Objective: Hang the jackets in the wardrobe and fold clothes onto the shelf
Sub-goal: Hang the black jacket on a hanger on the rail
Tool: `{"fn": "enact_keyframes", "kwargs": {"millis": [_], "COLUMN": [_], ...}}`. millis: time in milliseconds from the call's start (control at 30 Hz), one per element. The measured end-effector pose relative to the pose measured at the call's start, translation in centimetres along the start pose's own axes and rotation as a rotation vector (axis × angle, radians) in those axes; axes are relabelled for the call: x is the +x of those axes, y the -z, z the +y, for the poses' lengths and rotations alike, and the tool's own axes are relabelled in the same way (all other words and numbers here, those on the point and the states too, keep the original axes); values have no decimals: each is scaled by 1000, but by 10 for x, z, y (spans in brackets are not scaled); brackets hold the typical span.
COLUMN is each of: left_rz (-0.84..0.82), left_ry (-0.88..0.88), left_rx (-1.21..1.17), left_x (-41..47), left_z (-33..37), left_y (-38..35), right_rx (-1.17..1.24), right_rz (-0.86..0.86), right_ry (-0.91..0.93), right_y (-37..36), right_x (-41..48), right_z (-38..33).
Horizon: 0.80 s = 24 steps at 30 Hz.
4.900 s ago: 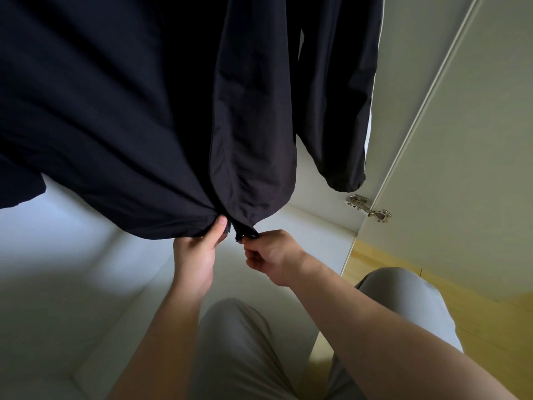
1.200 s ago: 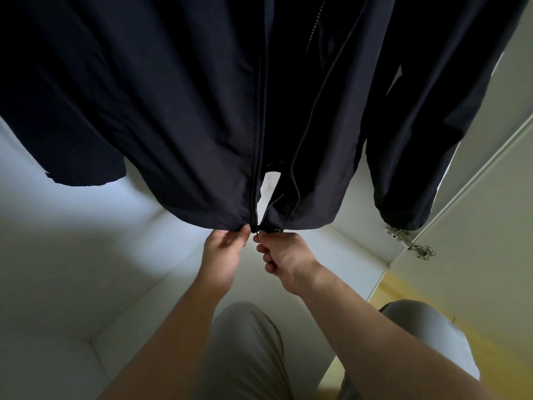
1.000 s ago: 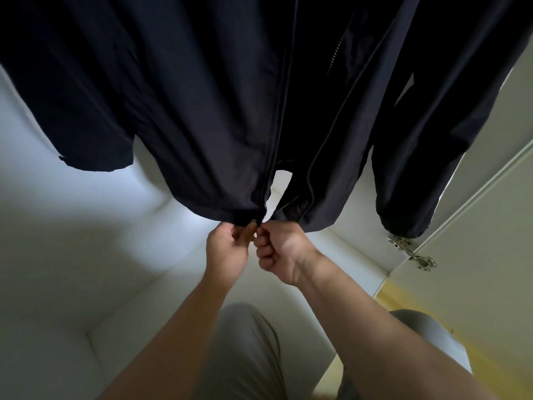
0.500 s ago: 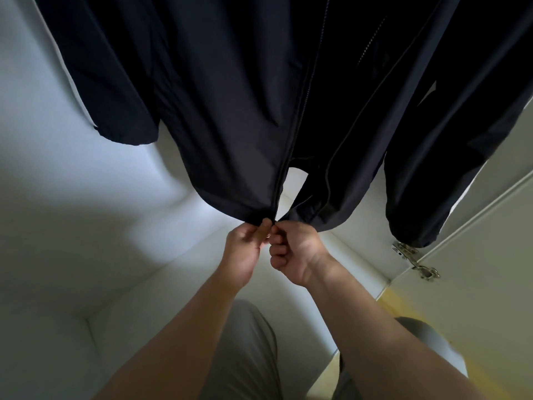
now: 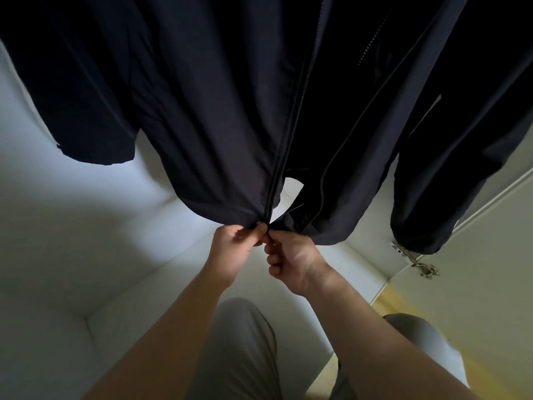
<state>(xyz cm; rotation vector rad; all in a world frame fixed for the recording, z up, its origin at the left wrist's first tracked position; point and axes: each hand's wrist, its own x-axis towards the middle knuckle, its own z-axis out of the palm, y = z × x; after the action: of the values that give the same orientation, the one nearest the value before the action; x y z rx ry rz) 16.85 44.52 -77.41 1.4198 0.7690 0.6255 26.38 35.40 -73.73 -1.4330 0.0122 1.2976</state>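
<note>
Fingers (image 5: 259,230) of both hands meet above the grey trousers (image 5: 239,342) (the nearest thing in view). On the left hand (image 5: 230,249), thumb and fingers pinch the bottom hem of the dark jacket (image 5: 219,111) at the foot of its zipper (image 5: 288,134); the right hand (image 5: 291,261) is curled tightly and pinches the other side of the hem, touching the left. Farther, the dark jacket hangs inside the white wardrobe (image 5: 72,226), sleeves down at both sides. To the right, a metal hinge (image 5: 424,265) sits on the door (image 5: 490,269).

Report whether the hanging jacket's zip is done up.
Undone near the hem: the jacket fronts gape there; left hand and right hand pinch the bottom ends. Higher up, cannot tell.
</note>
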Motion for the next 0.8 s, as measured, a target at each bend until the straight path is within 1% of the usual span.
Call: {"fn": "enact_keyframes", "kwargs": {"millis": [67, 133, 233, 367, 433, 533, 700, 800], "left_rz": [-11, 14, 57, 55, 56, 107, 184, 212], "left_ry": [-26, -29, -23, -6, -6, -49, -72, -85], "left_rx": [-3, -15, -8, -28, 12, 113, 275, 256], "left_x": [0, 0, -1, -2, 0, 3, 6, 5], "left_z": [2, 5, 9, 16, 17, 16, 13, 10], "left_y": [-3, -7, -13, -20, -22, -25, -28, -30], "right_rx": [12, 23, 81, 212, 268, 366, 498, 537], "right_rz": [41, 72, 98, 119, 113, 96, 50, 44], "right_ry": [48, 89, 91, 84, 88, 74, 29, 0], "right_y": [-1, -2, -1, 2, 2, 1, 1, 2], "right_x": [2, 2, 1, 0, -1, -2, -3, 0], "right_z": [3, 5, 9, 12, 13, 15, 16, 16]}}
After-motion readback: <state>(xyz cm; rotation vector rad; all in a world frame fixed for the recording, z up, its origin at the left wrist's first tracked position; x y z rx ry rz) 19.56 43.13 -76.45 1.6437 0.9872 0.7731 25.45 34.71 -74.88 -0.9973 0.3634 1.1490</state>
